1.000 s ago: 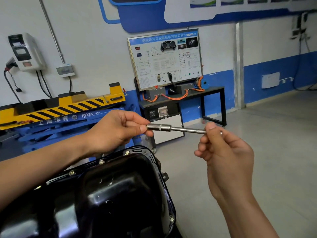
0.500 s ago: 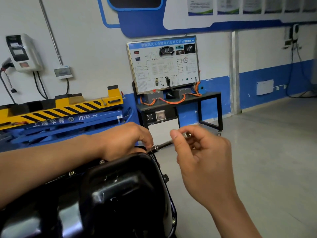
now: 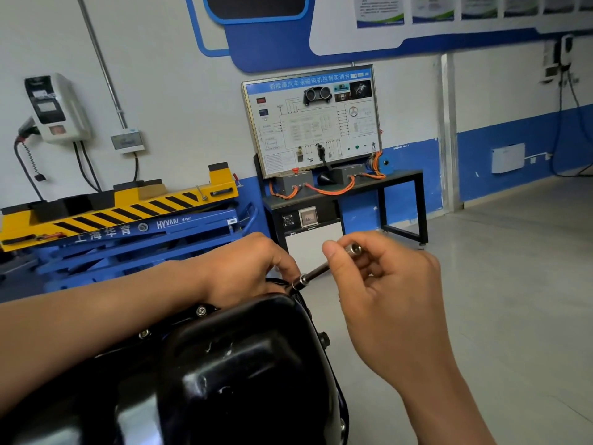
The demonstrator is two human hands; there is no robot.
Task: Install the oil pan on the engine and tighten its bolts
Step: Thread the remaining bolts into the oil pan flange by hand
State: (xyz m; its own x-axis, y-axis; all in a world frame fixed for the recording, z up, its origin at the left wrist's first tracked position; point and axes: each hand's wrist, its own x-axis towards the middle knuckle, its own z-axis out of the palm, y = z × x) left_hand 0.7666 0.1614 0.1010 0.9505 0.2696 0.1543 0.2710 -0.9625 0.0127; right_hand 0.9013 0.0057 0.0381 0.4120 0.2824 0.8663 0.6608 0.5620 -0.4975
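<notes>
While the glossy black oil pan (image 3: 244, 374) fills the lower foreground, the left hand (image 3: 247, 271) curls over its far rim, fingertips holding the lower, socket end of a slim metal extension bar (image 3: 316, 273). The right hand (image 3: 385, 284) pinches the bar's upper end between thumb and fingers (it tilts up to the right). Small bolts (image 3: 201, 310) sit in the pan's flange near the left wrist.

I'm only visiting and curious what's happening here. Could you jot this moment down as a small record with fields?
place: workshop; lift and training board behind
pan: black, glossy, bolts in its flange
socket bar: tilted, lower end at pan's far corner
left hand: holds the bar's lower end
right hand: pinches the bar's top end
</notes>
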